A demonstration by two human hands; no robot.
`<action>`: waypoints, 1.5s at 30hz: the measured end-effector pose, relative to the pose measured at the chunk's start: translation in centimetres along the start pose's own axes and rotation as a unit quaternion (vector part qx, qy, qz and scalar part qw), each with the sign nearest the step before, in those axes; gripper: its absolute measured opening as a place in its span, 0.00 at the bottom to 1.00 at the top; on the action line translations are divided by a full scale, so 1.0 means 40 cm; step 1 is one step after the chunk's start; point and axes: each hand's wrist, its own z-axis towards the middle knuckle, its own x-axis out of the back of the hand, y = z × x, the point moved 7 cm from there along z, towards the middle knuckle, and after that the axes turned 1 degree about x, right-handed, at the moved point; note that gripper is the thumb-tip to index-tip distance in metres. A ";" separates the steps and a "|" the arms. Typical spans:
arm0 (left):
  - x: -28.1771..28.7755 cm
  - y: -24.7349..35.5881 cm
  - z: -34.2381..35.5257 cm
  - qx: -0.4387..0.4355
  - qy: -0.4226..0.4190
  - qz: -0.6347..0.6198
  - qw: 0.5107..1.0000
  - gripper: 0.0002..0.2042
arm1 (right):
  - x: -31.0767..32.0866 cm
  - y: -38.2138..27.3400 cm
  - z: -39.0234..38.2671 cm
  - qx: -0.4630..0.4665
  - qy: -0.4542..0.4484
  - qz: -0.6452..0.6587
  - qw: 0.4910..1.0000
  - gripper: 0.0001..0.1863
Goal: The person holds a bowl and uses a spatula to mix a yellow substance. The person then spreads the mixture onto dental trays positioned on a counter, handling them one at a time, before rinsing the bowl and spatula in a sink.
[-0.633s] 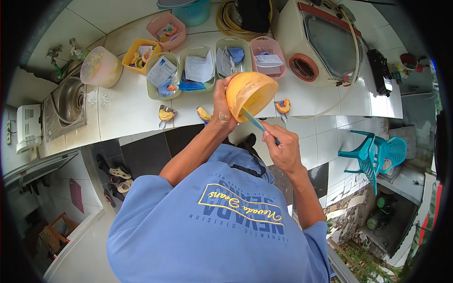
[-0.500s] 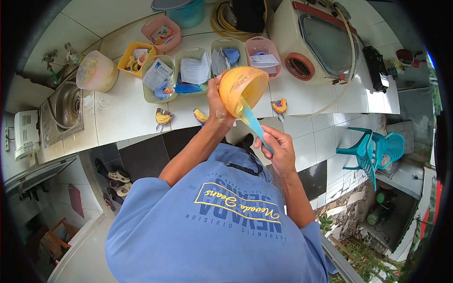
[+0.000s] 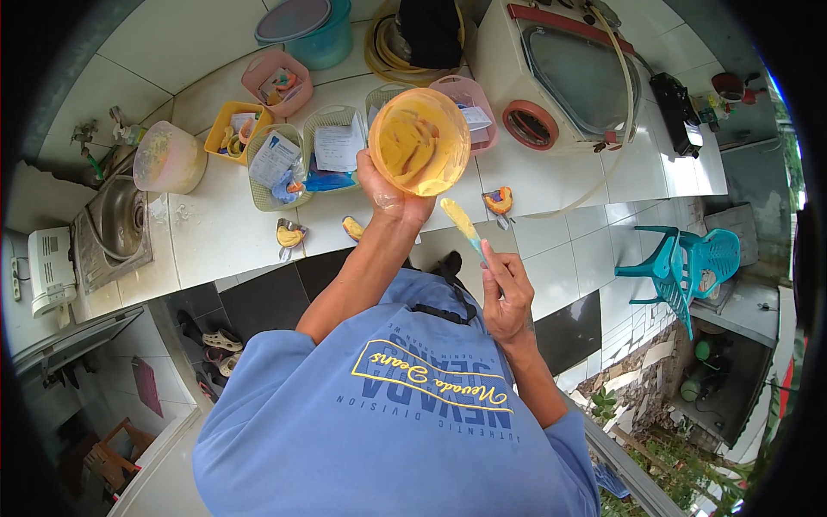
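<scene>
My left hand point(image 3: 389, 191) is closed around the lower side of an orange mixing bowl point(image 3: 422, 142), held up over the counter's front edge. The bowl is tipped so its inside shows, smeared with yellow paste and with a thicker lump at the near rim. Just below the bowl and apart from it, a light-blue spatula point(image 3: 465, 226) points up and left, its blade coated in yellow paste. My right hand point(image 3: 508, 297) grips its handle. Dental impression trays with yellow-orange filling lie on the counter: one tray point(image 3: 498, 201) right of the spatula, another tray point(image 3: 291, 234) left of my forearm.
A third filled tray point(image 3: 353, 227) sits beside my left forearm. Behind are green baskets point(image 3: 277, 168) with papers, a yellow basket point(image 3: 233, 131), pink baskets point(image 3: 276, 82) and a boxy cabinet with a window point(image 3: 577, 73). A sink point(image 3: 116, 220) is far left, a teal chair point(image 3: 680, 263) right.
The spatula has come out of the bowl and now carries yellow paste on its blade. My left hand has turned the bowl's opening toward me; my right hand has moved slightly lower.
</scene>
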 end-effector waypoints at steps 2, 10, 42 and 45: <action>0.004 -0.012 0.004 0.010 -0.059 -0.025 0.998 0.27 | 0.021 0.021 0.015 -0.091 -0.017 0.100 0.991 0.20; -0.007 -0.032 -0.008 -0.004 -0.109 0.007 0.994 0.24 | 0.012 0.077 -0.002 -0.351 -0.105 0.359 0.858 0.14; -0.080 -0.133 -0.066 0.045 -0.068 0.178 0.981 0.24 | 0.236 -0.026 0.180 -0.015 -0.054 -0.158 0.986 0.09; -0.102 -0.138 -0.077 0.061 -0.104 0.185 0.975 0.18 | 0.191 0.056 0.152 -0.168 -0.118 -0.032 0.978 0.09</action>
